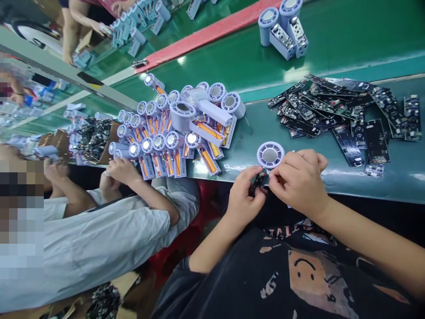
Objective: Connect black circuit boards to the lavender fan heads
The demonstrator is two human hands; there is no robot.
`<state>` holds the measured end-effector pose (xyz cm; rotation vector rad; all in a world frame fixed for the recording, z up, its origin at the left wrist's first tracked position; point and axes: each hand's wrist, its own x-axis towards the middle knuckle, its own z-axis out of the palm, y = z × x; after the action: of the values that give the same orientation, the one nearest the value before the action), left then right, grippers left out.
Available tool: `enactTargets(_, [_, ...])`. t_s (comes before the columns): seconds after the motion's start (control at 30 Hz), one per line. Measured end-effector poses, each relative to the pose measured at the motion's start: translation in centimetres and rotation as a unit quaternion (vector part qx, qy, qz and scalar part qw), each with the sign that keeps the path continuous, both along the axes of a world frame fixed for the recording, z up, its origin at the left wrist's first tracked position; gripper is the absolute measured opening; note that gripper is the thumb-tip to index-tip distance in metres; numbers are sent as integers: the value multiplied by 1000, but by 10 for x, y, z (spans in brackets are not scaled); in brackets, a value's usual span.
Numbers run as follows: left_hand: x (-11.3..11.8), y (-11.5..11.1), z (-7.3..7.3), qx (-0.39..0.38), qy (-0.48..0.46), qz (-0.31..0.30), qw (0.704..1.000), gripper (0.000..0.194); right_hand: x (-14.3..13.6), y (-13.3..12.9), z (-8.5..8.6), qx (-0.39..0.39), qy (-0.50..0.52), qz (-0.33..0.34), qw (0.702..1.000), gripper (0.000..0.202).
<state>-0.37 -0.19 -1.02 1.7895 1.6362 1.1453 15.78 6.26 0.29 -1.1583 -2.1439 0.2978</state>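
**Board pinched in left hand, fan right at the fingers, lower center-right**

You have both hands together at the counter edge, just right of center, low in the frame. Your left hand pinches a small black circuit board between thumb and fingers, board tilted. Your right hand is curled close beside it, thumb and forefinger near the board's right end; a bit of orange shows under the fingers, but what they grip is hidden, so can't tell if they're pinching anything.

The lavender fan sits just above your fingers, round face up, gray disc in the middle; its lower part is mostly blocked by your right hand.

Loose pile of black boards at right, well apart from the fan, some overlapping. Big cluster of lavender fans left of center, many with orange pieces and wires showing in the handles. Two more fans on the green belt, upper right, boards visible in their handles. Red strip runs diagonally across the top.

To your left, a co-worker in a light gray shirt has a hand at the cluster's lower left, near a cardboard box of dark parts.
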Motion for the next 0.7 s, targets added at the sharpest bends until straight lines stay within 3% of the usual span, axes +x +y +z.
enactTargets(0.2, [1, 9, 4, 60, 40, -3, 997, 50, -4, 4, -1, 39, 22, -25, 999, 28])
enactTargets(0.3, [5, 9, 2, 26, -42, 6, 999, 41, -5, 5, -2, 40, 30, -20, 999, 29])
enactTargets(0.37, [8, 9, -1, -23, -153, 12, 988, 28, -6, 5, -2, 38, 37, -18, 998, 29])
enactTargets(0.43, [13, 8, -3, -79, -294, 24, 952, 24, -7, 5, -2, 35, 42, -17, 998, 29])
enactTargets(0.53, [19, 9, -2, -154, -457, 48, 875, 40, -6, 5, -3, 28, 46, -13, 998, 28])
enactTargets(0.6, [22, 11, 0, -183, -509, 57, 839, 45, -6, 5, -3, 21, 53, -9, 998, 28])
enactTargets(0.7, [24, 13, 2, -193, -541, 62, 816, 45, -6, 4, -3, 9, 64, -6, 998, 27])
